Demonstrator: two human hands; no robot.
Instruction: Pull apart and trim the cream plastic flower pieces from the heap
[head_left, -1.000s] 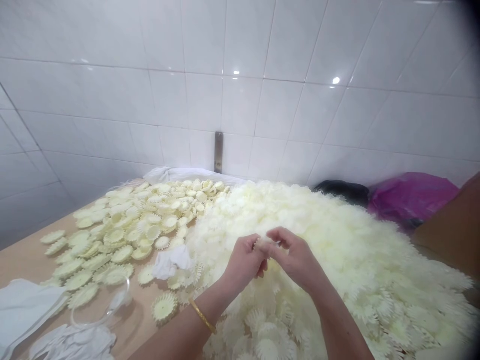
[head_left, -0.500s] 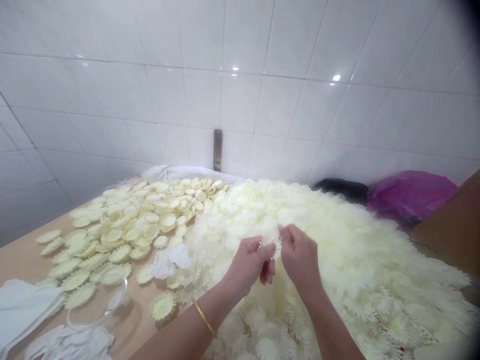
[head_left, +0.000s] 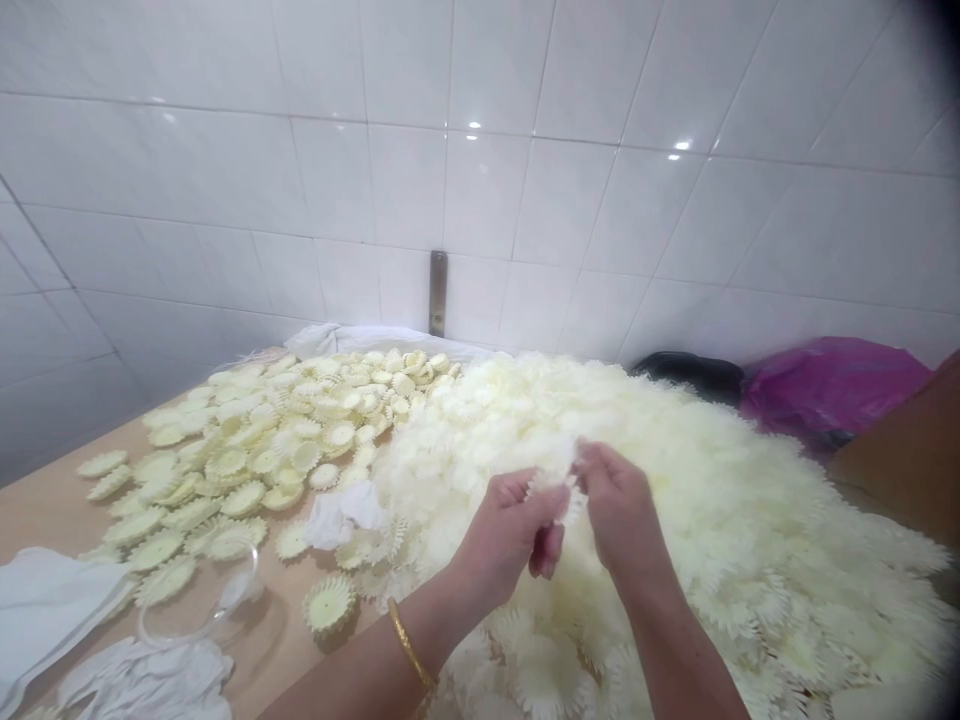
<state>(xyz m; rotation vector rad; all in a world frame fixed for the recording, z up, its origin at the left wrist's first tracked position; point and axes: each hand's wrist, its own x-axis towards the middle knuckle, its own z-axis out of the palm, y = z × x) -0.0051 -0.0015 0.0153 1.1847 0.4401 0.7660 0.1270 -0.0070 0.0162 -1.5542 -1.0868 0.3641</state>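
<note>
My left hand (head_left: pixel 510 530), with a gold bangle (head_left: pixel 409 645) on the wrist, pinches a pale serrated disc (head_left: pixel 574 498) between thumb and fingers. At the disc's right edge, my right hand (head_left: pixel 619 500) has its thumb and fingertips pressed together; what they grip is too small to make out. Both hands are over a large heap of fluffy pale-yellow petalled pieces (head_left: pixel 712 510). To the left spreads a pile of pale-yellow scalloped discs (head_left: pixel 225 460), with one disc (head_left: pixel 330 605) lying apart near my left forearm.
Crumpled white tissue (head_left: pixel 341 515), a clear ring-shaped item (head_left: pixel 199 635) and white cloths (head_left: pixel 150 680) lie on the tan table (head_left: pixel 262 645). Black (head_left: pixel 690 375) and magenta (head_left: pixel 836 385) bags sit at the back right. Behind is a tiled wall (head_left: pixel 480 190).
Both hands have shifted slightly right with the disc, which now appears more tilted. The view has shifted a little.
</note>
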